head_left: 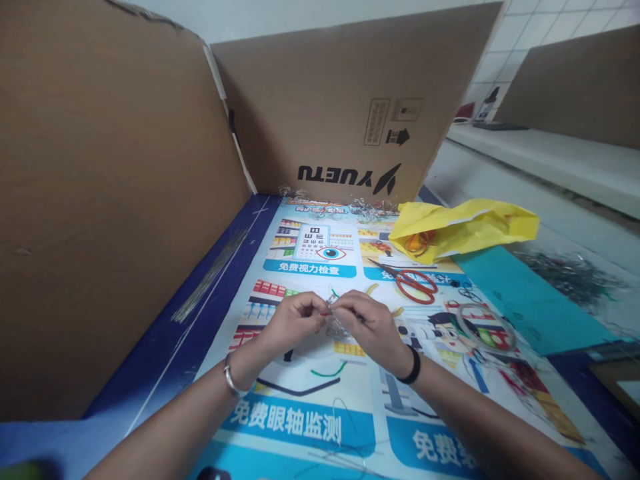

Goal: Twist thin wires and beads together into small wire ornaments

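My left hand [293, 319] and my right hand [367, 323] meet over the printed poster [320, 427], fingers pinched together on a small clear, wiry piece [334, 308] with bits of red and green. The piece is too small to name. A silver bracelet is on my left wrist, a black band on my right. Thin wire strands [345, 427] lie on the poster near me. Red-handled scissors [413, 281] lie beyond my right hand.
Cardboard walls stand at the left [100, 200] and back [350, 107]. A yellow bag [463, 227] lies at the back right. A roll of clear tape [483, 327] sits right of my hands. A bundle of thin wires [210, 277] lies along the left wall.
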{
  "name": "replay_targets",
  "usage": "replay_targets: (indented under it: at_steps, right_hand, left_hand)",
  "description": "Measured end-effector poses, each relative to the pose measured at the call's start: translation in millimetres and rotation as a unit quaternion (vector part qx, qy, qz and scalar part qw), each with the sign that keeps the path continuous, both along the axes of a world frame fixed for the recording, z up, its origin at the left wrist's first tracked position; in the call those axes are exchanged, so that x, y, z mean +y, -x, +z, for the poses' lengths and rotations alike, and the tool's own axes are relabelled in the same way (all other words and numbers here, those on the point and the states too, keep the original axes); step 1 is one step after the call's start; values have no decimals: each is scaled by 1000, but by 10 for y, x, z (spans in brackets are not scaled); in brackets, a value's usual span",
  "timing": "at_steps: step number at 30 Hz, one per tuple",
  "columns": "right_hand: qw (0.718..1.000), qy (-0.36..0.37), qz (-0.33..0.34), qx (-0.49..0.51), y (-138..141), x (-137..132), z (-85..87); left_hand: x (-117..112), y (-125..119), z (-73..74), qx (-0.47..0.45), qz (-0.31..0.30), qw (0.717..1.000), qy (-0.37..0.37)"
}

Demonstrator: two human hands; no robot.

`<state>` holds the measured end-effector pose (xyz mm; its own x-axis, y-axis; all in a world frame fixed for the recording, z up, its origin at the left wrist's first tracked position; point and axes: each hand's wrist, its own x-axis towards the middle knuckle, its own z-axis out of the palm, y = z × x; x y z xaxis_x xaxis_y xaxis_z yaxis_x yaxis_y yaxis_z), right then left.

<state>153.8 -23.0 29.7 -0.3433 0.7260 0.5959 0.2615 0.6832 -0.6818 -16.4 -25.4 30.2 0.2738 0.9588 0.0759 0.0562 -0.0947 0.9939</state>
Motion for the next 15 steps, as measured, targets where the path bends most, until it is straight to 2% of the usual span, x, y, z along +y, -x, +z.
replay_targets:
  at_steps: [3, 9, 15]
  right_hand:
    - [999, 25, -24, -9, -23, 30, 17]
    - [995, -81, -5, -53, -30, 79, -22]
    - [995, -75, -2, -66, -5, 66, -51]
  left_hand:
    - [16, 25, -16, -37, -18, 999, 27]
    - [36, 69, -60, -70, -54, 995, 43]
    - [35, 69, -54, -72, -78, 993, 55]
